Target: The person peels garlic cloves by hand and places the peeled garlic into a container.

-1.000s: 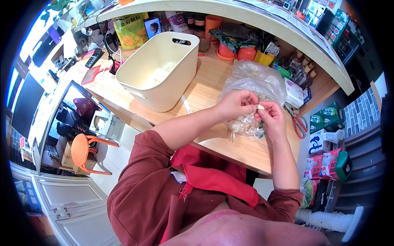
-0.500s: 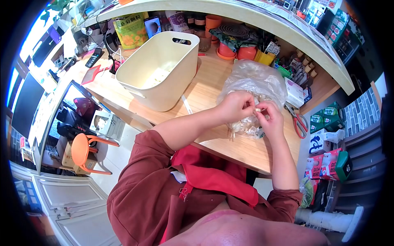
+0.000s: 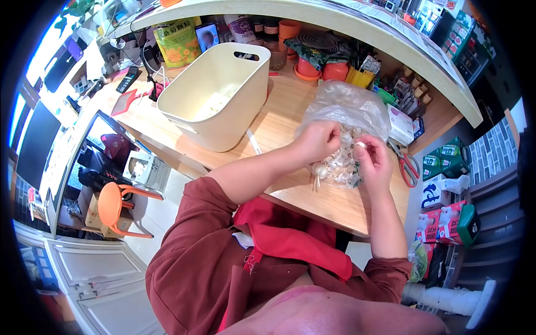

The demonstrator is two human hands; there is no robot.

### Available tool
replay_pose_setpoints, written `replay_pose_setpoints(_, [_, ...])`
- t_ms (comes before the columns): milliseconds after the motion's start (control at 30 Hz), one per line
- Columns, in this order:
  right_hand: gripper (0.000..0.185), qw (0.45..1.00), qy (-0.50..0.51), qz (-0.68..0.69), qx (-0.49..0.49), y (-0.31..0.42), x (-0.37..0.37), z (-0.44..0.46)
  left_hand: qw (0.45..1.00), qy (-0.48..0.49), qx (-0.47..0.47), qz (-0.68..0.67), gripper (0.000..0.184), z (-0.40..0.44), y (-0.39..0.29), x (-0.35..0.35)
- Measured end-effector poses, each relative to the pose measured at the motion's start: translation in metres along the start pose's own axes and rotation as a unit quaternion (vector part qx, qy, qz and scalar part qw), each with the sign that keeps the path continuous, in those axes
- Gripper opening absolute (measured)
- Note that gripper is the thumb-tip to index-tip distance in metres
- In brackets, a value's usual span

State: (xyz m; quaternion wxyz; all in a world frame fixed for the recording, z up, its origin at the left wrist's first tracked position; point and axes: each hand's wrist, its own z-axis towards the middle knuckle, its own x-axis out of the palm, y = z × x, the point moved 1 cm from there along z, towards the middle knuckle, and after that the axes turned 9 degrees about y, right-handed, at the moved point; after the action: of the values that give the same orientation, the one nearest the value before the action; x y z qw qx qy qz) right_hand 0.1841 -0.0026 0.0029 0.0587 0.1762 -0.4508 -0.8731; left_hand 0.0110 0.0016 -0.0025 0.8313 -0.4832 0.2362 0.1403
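My right hand [image 3: 375, 158] pinches a small whitish piece, which looks like a garlic clove [image 3: 360, 145], between thumb and fingers. To its left, my left hand [image 3: 320, 140] is closed, and whatever it may hold is too small to make out. Beneath and between the hands lies a clear plastic bag [image 3: 349, 105] with pale garlic-like pieces and papery skins [image 3: 338, 166] on its open part. Further left stands a cream bin [image 3: 226, 125] with some whitish pieces on its bottom.
Red-handled scissors [image 3: 409, 169] lie right of the bag. Behind are orange pots [image 3: 289, 31], a white box [image 3: 400, 126] and a yellow-green pouch [image 3: 177, 43]. A red dustpan-like item [image 3: 124, 101] and a phone handset [image 3: 128, 79] lie left of the bin. An orange stool [image 3: 110, 202] stands lower left.
My hands have moved apart, the left one slightly left and the right one slightly right. The whitish piece that was between them is now in my right hand's fingers.
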Motion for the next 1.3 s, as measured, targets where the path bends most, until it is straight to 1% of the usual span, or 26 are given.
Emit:
replay_pose_setpoints(100, [0.019, 0.998, 0.030, -0.063, -0.010, 0.001, -0.003, 0.002, 0.999, -0.009, 0.041, 0.014, 0.009, 0.001, 0.005, 0.002])
replay_pose_setpoints(200, [0.016, 0.996, 0.044, 0.003, 0.074, -0.014, -0.004, 0.000, 0.995, -0.026, 0.091, 0.042, 0.009, 0.002, 0.013, 0.009])
replay_pose_setpoints(267, [0.013, 0.996, 0.040, -0.016, 0.078, -0.016, -0.003, 0.000, 0.989, -0.047, 0.127, 0.054, 0.010, 0.003, 0.012, 0.010])
replay_pose_setpoints(367, [0.011, 0.996, 0.037, -0.022, 0.083, -0.015, -0.003, 0.001, 0.999, 0.003, 0.031, -0.024, 0.013, 0.001, 0.000, 0.006])
replay_pose_setpoints(467, [0.009, 0.995, 0.042, -0.048, 0.071, -0.012, -0.001, 0.000, 0.994, 0.071, 0.004, -0.083, 0.017, -0.001, -0.009, -0.001])
replay_pose_setpoints(567, [0.009, 0.995, 0.048, -0.062, 0.060, -0.012, 0.001, -0.001, 0.988, 0.142, 0.014, -0.049, 0.019, -0.002, -0.011, -0.002])
replay_pose_setpoints(700, [0.010, 0.994, 0.055, -0.064, 0.066, -0.010, 0.001, -0.002, 0.983, 0.156, 0.034, -0.087, 0.021, -0.002, -0.006, 0.003])
replay_pose_setpoints(900, [0.011, 0.989, 0.071, 0.100, 0.084, -0.007, 0.004, -0.004, 0.964, 0.194, 0.009, -0.183, 0.019, -0.002, -0.002, 0.005])
replay_pose_setpoints(967, [0.011, 0.982, 0.070, 0.132, 0.114, -0.006, 0.005, -0.005, 0.960, 0.199, 0.014, -0.198, 0.017, -0.003, 0.001, 0.007])
replay_pose_setpoints(1000, [0.010, 0.978, 0.069, 0.148, 0.129, -0.005, 0.005, -0.005, 0.961, 0.198, 0.020, -0.193, 0.017, -0.002, 0.002, 0.007])
replay_pose_setpoints(1167, [0.010, 0.964, 0.060, 0.219, 0.138, -0.006, 0.006, -0.006, 0.967, 0.189, 0.052, -0.165, 0.016, -0.003, 0.001, 0.005])
replay_pose_setpoints(1300, [0.011, 0.949, 0.055, 0.269, 0.152, -0.006, 0.007, -0.005, 0.964, 0.188, 0.035, -0.184, 0.016, -0.003, -0.002, 0.004])
